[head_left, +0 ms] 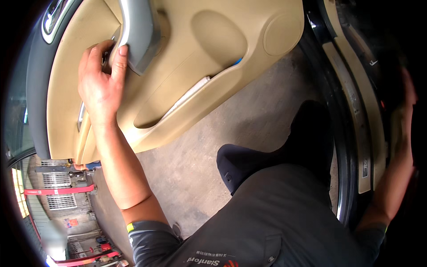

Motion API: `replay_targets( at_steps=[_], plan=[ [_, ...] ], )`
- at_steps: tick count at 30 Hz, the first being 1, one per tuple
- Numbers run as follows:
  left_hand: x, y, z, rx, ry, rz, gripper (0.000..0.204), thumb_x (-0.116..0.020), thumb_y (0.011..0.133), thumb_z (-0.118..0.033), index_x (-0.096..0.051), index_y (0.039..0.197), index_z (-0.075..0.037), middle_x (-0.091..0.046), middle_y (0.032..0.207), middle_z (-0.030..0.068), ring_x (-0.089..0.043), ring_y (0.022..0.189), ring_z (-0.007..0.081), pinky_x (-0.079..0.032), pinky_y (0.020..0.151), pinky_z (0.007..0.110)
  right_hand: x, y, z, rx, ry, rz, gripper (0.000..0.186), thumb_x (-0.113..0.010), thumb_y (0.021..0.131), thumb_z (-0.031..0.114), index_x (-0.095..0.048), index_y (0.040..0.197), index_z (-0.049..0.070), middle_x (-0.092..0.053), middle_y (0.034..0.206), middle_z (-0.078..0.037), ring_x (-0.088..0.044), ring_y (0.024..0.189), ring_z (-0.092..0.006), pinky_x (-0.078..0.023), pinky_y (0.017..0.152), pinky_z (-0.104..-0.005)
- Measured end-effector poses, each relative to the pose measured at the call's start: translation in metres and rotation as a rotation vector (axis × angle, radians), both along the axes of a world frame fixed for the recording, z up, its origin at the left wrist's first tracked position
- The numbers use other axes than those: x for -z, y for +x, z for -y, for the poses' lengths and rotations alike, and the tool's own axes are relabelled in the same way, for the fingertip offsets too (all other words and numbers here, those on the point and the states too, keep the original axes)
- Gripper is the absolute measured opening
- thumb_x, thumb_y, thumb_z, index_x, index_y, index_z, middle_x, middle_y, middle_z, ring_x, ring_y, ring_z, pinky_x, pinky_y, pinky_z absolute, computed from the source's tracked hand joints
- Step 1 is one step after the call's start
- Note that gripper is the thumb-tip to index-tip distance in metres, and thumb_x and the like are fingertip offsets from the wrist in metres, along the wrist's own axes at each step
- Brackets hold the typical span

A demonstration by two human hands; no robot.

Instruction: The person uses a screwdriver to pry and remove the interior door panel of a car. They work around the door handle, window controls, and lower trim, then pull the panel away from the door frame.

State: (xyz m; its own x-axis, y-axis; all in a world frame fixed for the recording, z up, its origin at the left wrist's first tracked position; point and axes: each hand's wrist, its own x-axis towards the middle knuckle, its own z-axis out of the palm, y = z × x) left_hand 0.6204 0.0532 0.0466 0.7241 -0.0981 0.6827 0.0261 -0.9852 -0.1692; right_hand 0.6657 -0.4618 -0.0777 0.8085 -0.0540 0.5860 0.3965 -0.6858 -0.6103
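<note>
My left hand is closed at the lower end of a grey and silver door pull. The thumb lies against its silver edge, and the other fingers curl over beside it, their tips partly hidden. That pull is set in the beige inner panel of a car door, which stands open. At the far right, my right hand reaches into the dark car interior. Its fingers are lost in shadow at the picture's rim, so what it touches cannot be made out.
The door pocket holds something white and a bit of blue. A door sill with a metal strip runs down the right. Concrete floor lies between door and sill, with my dark-trousered leg over it. Red lift arms stand at the left.
</note>
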Motion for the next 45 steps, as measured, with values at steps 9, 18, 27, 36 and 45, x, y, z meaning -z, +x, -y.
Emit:
replay_targets(
  at_steps=[9, 18, 27, 36, 45],
  plan=[
    [0.012, 0.011, 0.001, 0.078, 0.635, 0.089, 0.076, -0.077, 0.076, -0.05, -0.051, 0.131, -0.005, -0.062, 0.117, 0.0135, -0.06, 0.1, 0.0332, -0.048, 0.086, 0.041, 0.045, 0.052, -0.319, -0.864, 0.501, -0.316, 0.023, -0.054, 0.097, 0.021, -0.063, 0.101, 0.0, -0.062, 0.071, -0.014, -0.059, 0.065, -0.0251, -0.047, 0.062, -0.0382],
    [0.023, 0.018, 0.01, -0.049, 0.629, 0.083, 0.091, -0.086, 0.066, -0.049, -0.047, 0.132, -0.001, -0.058, 0.118, 0.0187, -0.058, 0.103, 0.0376, -0.048, 0.088, 0.046, 0.045, 0.066, -0.378, -0.974, 0.687, -0.313, 0.023, -0.058, 0.094, 0.02, -0.065, 0.094, -0.002, -0.061, 0.067, -0.016, -0.057, 0.058, -0.0259, -0.045, 0.059, -0.0382],
    [0.023, 0.018, 0.007, -0.045, 0.569, 0.058, 0.09, -0.088, 0.065, -0.044, -0.045, 0.133, -0.001, -0.057, 0.119, 0.0193, -0.056, 0.105, 0.0377, -0.047, 0.089, 0.047, 0.041, 0.061, -0.381, -1.007, 0.748, -0.387, 0.021, -0.059, 0.093, 0.017, -0.062, 0.087, -0.002, -0.059, 0.063, -0.013, -0.053, 0.052, -0.0203, -0.043, 0.054, -0.036],
    [0.027, 0.017, -0.003, -0.032, 0.506, 0.006, 0.088, -0.086, 0.066, -0.043, -0.046, 0.132, 0.0, -0.059, 0.12, 0.0184, -0.056, 0.106, 0.0361, -0.046, 0.089, 0.046, 0.04, 0.059, -0.387, -0.978, 0.691, -0.428, 0.018, -0.057, 0.089, 0.015, -0.062, 0.084, -0.001, -0.065, 0.072, -0.019, -0.063, 0.069, -0.0369, -0.05, 0.065, -0.0455],
    [0.032, 0.017, -0.012, -0.008, 0.444, -0.008, 0.089, -0.088, 0.064, -0.038, -0.045, 0.133, -0.003, -0.058, 0.122, 0.0168, -0.056, 0.106, 0.0356, -0.045, 0.088, 0.047, 0.046, 0.063, -0.404, -0.997, 0.718, -0.367, 0.018, -0.058, 0.092, 0.016, -0.065, 0.092, -0.001, -0.066, 0.075, -0.017, -0.064, 0.07, -0.0352, -0.051, 0.066, -0.0441]
  ],
)
